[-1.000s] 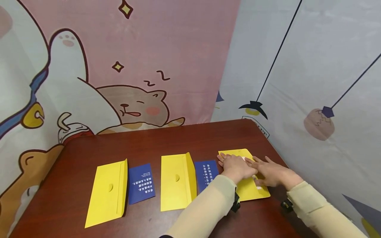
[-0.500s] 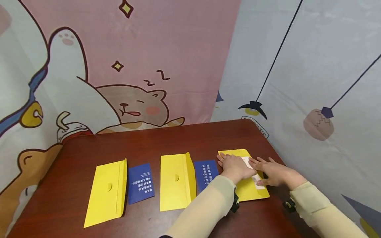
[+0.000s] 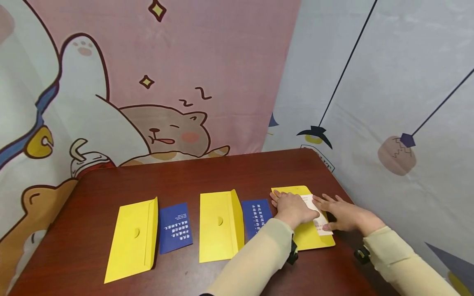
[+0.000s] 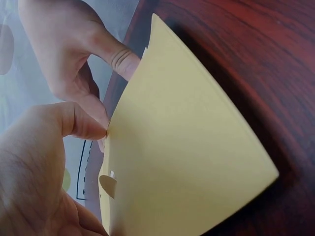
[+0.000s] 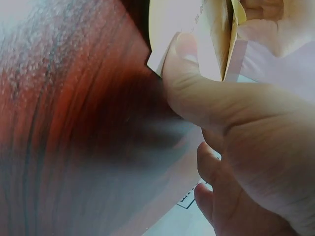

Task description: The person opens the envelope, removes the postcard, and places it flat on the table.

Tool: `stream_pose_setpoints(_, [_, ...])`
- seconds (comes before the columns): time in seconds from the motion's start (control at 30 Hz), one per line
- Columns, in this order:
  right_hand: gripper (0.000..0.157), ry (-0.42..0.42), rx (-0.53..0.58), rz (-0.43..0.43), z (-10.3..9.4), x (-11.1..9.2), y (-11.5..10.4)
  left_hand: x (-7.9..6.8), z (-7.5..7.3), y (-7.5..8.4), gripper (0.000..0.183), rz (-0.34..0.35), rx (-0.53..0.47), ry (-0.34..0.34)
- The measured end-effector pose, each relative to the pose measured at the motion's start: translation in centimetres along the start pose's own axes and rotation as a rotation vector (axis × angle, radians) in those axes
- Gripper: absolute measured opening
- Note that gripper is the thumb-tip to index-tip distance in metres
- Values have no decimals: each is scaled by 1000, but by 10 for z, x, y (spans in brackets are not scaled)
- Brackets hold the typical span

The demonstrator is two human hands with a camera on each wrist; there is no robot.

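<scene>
A yellow envelope (image 3: 303, 238) lies at the right of the table with a white card (image 3: 322, 229) sticking out of its right side. My left hand (image 3: 293, 209) is spread over the envelope; up close in the left wrist view, its bent thumb (image 4: 86, 123) grips the envelope's edge at the opening. My right hand (image 3: 344, 216) pinches the white card's outer edge, its thumb (image 5: 184, 73) on the printed face in the right wrist view. Part of the card is hidden inside the envelope, and my right fingertips are partly covered.
To the left lie two more yellow envelopes, one in the middle (image 3: 215, 228) and one farther left (image 3: 129, 242). Beside them are a blue card (image 3: 175, 228) and another blue card (image 3: 256, 213), partly behind my left forearm. A patterned cloth wall (image 3: 229, 82) borders the brown table (image 3: 177, 174).
My right hand has moved a little to the right, drawing the white card farther out of the envelope. My left hand has stayed in place on the envelope.
</scene>
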State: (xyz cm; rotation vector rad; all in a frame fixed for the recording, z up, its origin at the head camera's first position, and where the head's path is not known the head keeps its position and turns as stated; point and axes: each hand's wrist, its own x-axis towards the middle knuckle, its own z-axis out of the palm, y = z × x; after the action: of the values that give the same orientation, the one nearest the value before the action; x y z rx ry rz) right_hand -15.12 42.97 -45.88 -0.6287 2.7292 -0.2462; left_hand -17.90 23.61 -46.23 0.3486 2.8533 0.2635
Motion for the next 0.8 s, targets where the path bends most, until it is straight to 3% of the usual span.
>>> stream_pose_setpoints(0.3, [92, 11, 17, 25, 0, -4, 2, -2, 2, -2, 81, 71, 22, 38])
stream_pose_setpoints(0.63, [92, 0, 40, 55, -1, -4, 3, -2, 2, -2, 80, 66, 16, 36])
stream_pose_setpoints(0.8, [93, -10, 113, 57, -3, -5, 5, -2, 2, -1, 80, 66, 29, 36])
